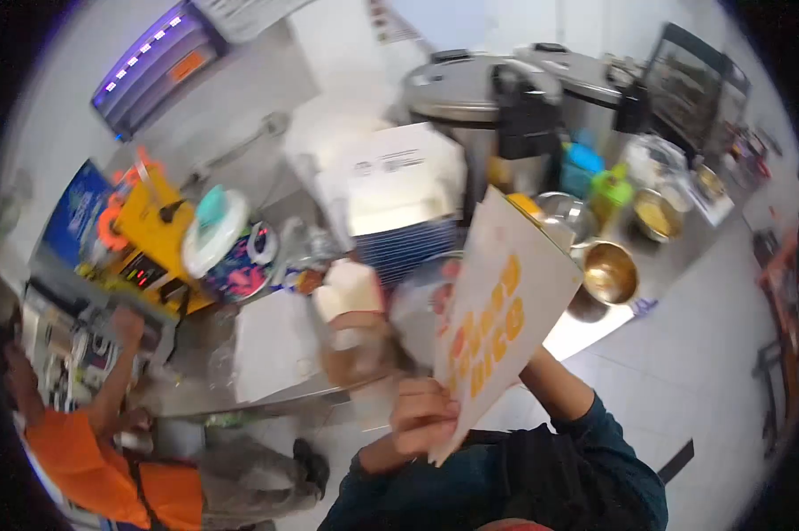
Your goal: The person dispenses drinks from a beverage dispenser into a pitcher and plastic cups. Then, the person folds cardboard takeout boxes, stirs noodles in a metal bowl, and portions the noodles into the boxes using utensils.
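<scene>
A white paper bag (514, 310) with yellow-orange lettering stands tilted in front of me. My left hand (424, 416) is closed around its lower left edge, fingers folded over the paper. My right forearm (554, 385) reaches up behind the bag, and the bag hides my right hand. Left of the bag, on the counter, is a cream folded paper carton (348, 290), with a blurred brown item (359, 350) just in front of it. Behind these rises a stack of white paper sheets or boxes (404, 177) with blue-striped edges below.
Two large lidded metal pots (457, 88) stand at the back. Metal bowls (609, 272) and a green container (609, 190) sit to the right. A yellow machine (156, 230) is on the left. A co-worker in an orange shirt (116, 469) stands at the lower left.
</scene>
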